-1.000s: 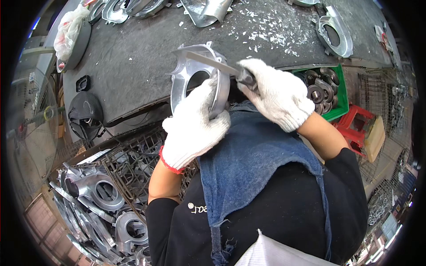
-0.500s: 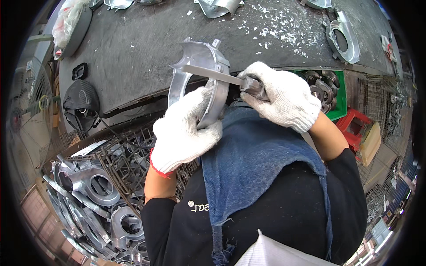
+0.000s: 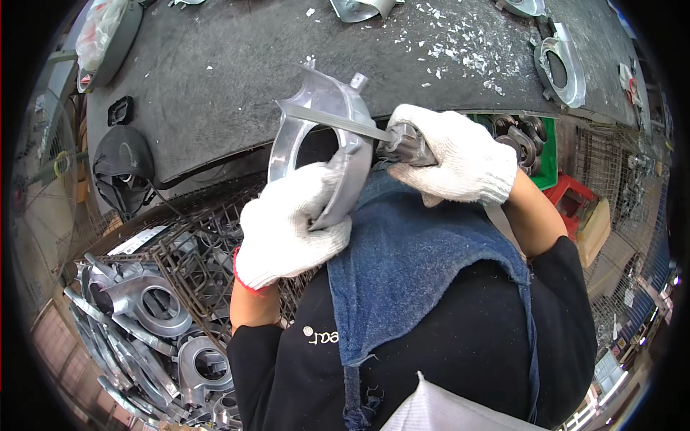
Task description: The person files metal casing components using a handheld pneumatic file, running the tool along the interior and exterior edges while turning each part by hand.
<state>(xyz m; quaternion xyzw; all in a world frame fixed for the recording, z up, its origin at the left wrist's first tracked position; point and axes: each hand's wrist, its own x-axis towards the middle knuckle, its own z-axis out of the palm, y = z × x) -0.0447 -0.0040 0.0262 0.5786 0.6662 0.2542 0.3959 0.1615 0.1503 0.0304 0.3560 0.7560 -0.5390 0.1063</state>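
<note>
Leftward across the casting since the earlier frame, the tip of the file has slid to its far edge. Pale lettering marks the black shirt. Gloved, the left hand grips the casting's near end, tilted before the apron; the right hand, knuckles up, clenches the file's handle.

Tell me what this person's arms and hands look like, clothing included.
The left hand and right hand wear white knitted gloves. The left glove's cuff ends in a red edge; the right glove's ribbed cuff is white. The forearms are bare below short, plain black sleeves.
</note>
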